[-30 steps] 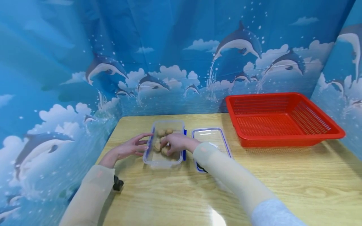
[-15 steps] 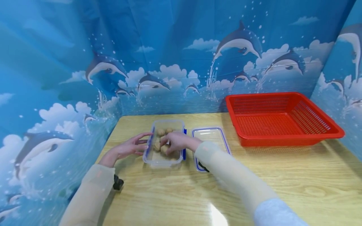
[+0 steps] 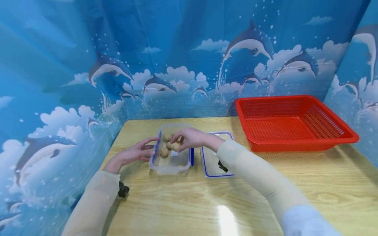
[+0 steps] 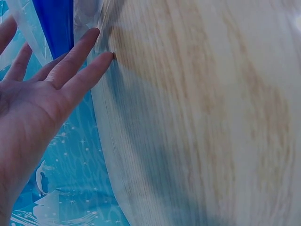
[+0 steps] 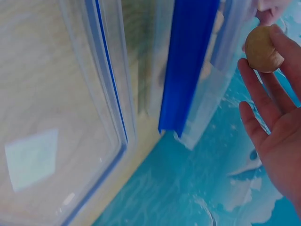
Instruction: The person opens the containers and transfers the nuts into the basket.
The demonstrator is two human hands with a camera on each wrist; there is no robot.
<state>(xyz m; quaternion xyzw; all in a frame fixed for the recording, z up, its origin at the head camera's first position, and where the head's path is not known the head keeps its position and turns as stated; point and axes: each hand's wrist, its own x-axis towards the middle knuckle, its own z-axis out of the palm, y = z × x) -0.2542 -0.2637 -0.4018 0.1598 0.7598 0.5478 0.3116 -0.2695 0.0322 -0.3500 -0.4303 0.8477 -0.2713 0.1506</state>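
A clear plastic food container (image 3: 168,170) with a blue latch flap (image 3: 192,157) stands on the wooden table and holds several walnuts (image 3: 164,151). My right hand (image 3: 192,138) pinches one walnut (image 3: 176,146) between thumb and fingertips over the container's right half. In the right wrist view this walnut (image 5: 263,49) is plainly seen, tan and round, level with the container's upper part. Fingers spread and fairly straight, my left hand (image 3: 136,154) touches or nearly touches the container's left wall. The left wrist view shows the left hand (image 4: 42,103) beside the blue flap (image 4: 57,28) there.
Right of the container lies a clear lid (image 3: 217,173) with a blue seal, partly under the right forearm. A red perforated basket (image 3: 295,144) stands at the back right of the table (image 3: 165,203). A dolphin-printed curtain (image 3: 183,49) hangs behind.
My right hand has risen out of the container's depth and moved slightly right, with a walnut now showing in its fingertips. The left hand has stayed put.
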